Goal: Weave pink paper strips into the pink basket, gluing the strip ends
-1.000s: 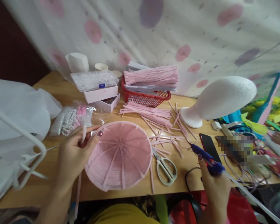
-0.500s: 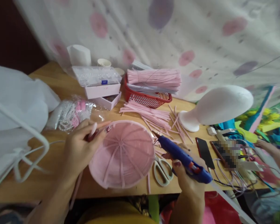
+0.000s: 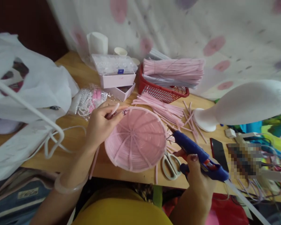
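Observation:
A round, hollow pink form point(image 3: 133, 147), like a hat or basket, lies with its inside facing me, ribs spreading from its centre. My left hand point(image 3: 103, 123) pinches its upper left rim, and a pale pink strip point(image 3: 115, 108) sticks up between the fingers. My right hand point(image 3: 199, 175) is wrapped round a blue hot glue gun point(image 3: 196, 150) with a white glue stick point(image 3: 244, 200) in its back end. The gun's tip is close to the form's right rim; whether it touches cannot be made out. Cream-handled scissors point(image 3: 170, 165) lie below the gun.
Cut pink pipe cleaners point(image 3: 159, 107) lie behind the form. Beyond stands a red basket point(image 3: 164, 93) of bundled stems. A white foam head point(image 3: 250, 103) leans right, near a phone point(image 3: 219, 153) and cables. Bagged beads point(image 3: 90, 101), stacked boxes point(image 3: 118, 79) and a white bag point(image 3: 35, 78) are left.
My view has turned, so the table's things sit further right in it. Both hands keep their holds, and the glue gun stays by the form's right rim.

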The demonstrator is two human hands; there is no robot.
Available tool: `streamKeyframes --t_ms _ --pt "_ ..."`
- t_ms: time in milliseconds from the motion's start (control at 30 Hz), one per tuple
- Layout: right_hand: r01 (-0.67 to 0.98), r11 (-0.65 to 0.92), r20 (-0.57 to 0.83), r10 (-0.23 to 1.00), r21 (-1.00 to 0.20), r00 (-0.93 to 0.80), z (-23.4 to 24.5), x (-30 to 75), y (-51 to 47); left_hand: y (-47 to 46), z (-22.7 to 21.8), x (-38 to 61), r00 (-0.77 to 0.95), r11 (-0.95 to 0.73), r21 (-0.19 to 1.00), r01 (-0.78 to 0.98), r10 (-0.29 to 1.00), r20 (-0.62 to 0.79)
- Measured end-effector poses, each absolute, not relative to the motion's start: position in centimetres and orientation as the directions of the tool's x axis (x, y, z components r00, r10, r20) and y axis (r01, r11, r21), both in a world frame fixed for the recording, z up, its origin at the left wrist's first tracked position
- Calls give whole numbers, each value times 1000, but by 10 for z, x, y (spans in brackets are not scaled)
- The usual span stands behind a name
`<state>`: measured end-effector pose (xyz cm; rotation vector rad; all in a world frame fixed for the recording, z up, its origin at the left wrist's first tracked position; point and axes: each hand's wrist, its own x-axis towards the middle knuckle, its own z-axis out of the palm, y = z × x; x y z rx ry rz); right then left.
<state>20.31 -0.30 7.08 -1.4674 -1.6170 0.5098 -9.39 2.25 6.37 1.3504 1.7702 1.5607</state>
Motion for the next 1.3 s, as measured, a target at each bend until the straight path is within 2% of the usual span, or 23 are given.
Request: streamKeyframes --t_ms 100,233,533,700,867,1300 --pt "556 180 293 949 -812 120 70 201 0 20 62 -92 -417 -118 916 384 863 286" --pt "591 227 304 952 -774 32 75 198 8 17 57 -90 -389 -140 920 365 875 288" --pt "571 242 255 965 -784 -60 82 200 17 17 59 -89 -376 -151 906 395 873 310" --pt "578 181 252 967 -796 43 80 193 17 17 56 -87 -377 -158 894 419 866 329" --pt "548 147 222 972 -823 72 81 189 16 16 57 -88 -373 -156 890 429 867 332" --pt "593 246 279 960 -767 -37 73 198 20 15 53 -89 -389 -131 883 451 861 327"
